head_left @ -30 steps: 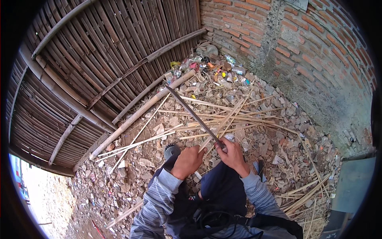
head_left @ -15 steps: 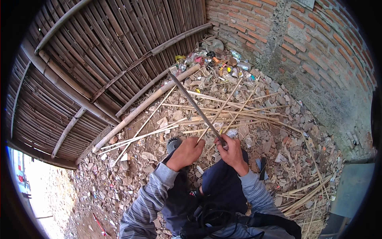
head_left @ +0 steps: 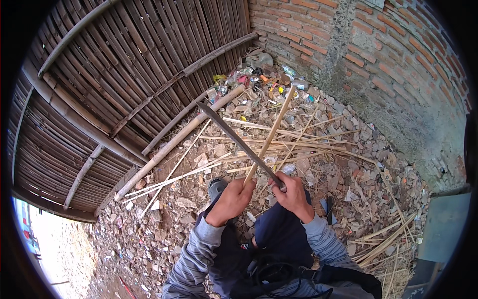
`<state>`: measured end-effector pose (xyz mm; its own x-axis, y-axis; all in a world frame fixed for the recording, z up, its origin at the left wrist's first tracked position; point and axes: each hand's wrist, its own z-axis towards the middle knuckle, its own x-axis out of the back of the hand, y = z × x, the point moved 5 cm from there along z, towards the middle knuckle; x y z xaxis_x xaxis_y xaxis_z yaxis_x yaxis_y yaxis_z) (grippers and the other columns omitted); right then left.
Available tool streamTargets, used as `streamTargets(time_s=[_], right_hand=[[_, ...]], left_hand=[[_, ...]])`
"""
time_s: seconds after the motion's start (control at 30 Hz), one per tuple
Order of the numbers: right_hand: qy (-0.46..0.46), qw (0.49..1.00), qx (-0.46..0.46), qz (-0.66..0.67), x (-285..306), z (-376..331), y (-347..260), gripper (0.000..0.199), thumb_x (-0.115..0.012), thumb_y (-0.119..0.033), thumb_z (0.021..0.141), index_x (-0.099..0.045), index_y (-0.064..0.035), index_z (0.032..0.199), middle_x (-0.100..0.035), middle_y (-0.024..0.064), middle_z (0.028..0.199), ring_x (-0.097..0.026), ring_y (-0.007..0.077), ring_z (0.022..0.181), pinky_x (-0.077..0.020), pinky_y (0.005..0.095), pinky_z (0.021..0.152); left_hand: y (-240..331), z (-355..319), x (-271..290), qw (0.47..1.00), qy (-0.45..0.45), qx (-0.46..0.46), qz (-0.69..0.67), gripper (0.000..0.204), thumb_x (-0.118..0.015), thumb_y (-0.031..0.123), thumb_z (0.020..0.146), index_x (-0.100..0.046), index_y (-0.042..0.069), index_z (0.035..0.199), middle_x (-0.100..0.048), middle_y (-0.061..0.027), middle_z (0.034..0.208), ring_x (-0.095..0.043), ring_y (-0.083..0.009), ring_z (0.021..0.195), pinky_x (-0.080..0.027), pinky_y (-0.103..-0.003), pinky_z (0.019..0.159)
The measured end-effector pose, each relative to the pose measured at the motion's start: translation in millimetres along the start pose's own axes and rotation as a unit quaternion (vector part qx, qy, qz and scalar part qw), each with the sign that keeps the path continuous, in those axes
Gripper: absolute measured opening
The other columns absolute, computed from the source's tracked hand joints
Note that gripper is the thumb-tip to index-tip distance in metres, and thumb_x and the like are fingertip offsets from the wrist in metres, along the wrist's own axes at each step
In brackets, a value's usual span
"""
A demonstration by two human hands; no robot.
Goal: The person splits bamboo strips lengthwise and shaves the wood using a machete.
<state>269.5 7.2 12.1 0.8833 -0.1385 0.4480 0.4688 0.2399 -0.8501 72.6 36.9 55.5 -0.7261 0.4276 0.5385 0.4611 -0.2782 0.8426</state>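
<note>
My left hand is closed round the lower end of a pale bamboo strip, which slants up and away to the right. In my right hand is the near end of a long, dark machete, its blade reaching up to the left. Blade and strip cross just beyond my hands; whether they touch I cannot tell. Under them, several loose bamboo strips lie across the stony ground.
A bamboo-slat wall rises at left, with a thick bamboo pole along its foot. A brick wall closes off the right. Litter collects in the far corner. More strips lie at the lower right, beside a grey panel.
The strip in my left hand has turned and now shows a broader face, standing more upright. The machete's tip has shifted slightly left and lower. Both hands keep their holds.
</note>
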Motion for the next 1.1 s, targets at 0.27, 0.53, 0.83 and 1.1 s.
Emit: streamTargets(time_s=[0.27, 0.53, 0.83, 1.1], right_hand=[[0.021, 1.0, 0.021, -0.004, 14.1, -1.6, -23.8, 0.011, -0.068, -0.007, 0.087, -0.069, -0.0005, 0.096, -0.074, 0.0142, 0.076, -0.075, 0.0328, 0.067, -0.0571, 0.0381, 0.059], [0.034, 0.997, 0.027, -0.06, 32.0, 2.5, -28.4, 0.017, -0.072, -0.011, 0.085, -0.071, -0.0014, 0.099, -0.073, 0.0152, 0.073, -0.075, 0.0333, 0.066, -0.0568, 0.0401, 0.058], [0.045, 0.992, 0.056, -0.101, 34.4, -3.3, -22.7, 0.026, -0.076, -0.015, 0.082, -0.072, -0.0005, 0.103, -0.072, 0.018, 0.072, -0.074, 0.0345, 0.064, -0.0565, 0.0419, 0.058], [0.04, 0.986, 0.105, -0.126, 30.6, -22.7, -54.8, 0.024, -0.077, -0.013, 0.08, -0.071, -0.0034, 0.101, -0.071, 0.0145, 0.072, -0.073, 0.0329, 0.064, -0.0554, 0.0408, 0.056]], left_hand=[[42.9, -8.2, 22.1, 0.995, 0.1, -0.023, -0.017, 0.037, -0.059, 0.021, 0.106, -0.061, -0.01, 0.087, -0.057, -0.0281, 0.067, -0.059, -0.0414, 0.061, -0.043, -0.051, 0.059], [55.0, -7.7, 17.1, 0.999, 0.024, 0.02, -0.018, 0.034, -0.06, 0.021, 0.105, -0.063, -0.009, 0.089, -0.06, -0.0305, 0.068, -0.063, -0.0507, 0.067, -0.044, -0.053, 0.059], [48.0, -16.5, -7.0, 0.966, 0.151, 0.006, 0.208, 0.02, -0.06, 0.016, 0.102, -0.06, -0.003, 0.099, -0.065, -0.0286, 0.068, -0.066, -0.0508, 0.067, -0.054, -0.06, 0.063], [23.7, -27.7, -15.8, 0.935, 0.215, -0.196, 0.202, 0.019, -0.069, 0.012, 0.097, -0.055, -0.001, 0.094, -0.06, -0.026, 0.071, -0.062, -0.0484, 0.066, -0.047, -0.061, 0.06]])
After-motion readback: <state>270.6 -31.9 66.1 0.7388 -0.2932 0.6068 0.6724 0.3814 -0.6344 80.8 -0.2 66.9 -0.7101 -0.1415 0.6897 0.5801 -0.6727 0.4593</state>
